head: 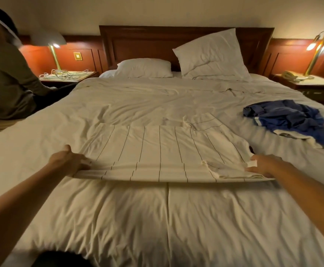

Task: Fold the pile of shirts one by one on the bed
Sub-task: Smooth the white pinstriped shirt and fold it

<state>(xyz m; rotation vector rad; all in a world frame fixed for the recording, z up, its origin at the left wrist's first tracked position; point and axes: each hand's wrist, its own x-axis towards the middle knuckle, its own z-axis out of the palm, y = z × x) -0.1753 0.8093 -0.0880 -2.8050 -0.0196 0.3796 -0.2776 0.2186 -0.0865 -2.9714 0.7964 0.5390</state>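
A white shirt with thin dark stripes (161,149) lies spread across the middle of the bed (157,218). Its near edge is lifted off the sheet and stretched taut between my hands. My left hand (68,160) grips the left end of that edge, fingers curled under the cloth. My right hand (263,163) pinches the right end near a small white label. One sleeve sticks out at the far right of the shirt. A crumpled pile of blue and white shirts (290,120) sits on the bed's right side.
Two white pillows (211,56) lean at the wooden headboard. A person (5,78) sits on the bed's left edge. Nightstands with lit brass lamps (319,51) flank the bed; the left one holds tangled white cables (64,74).
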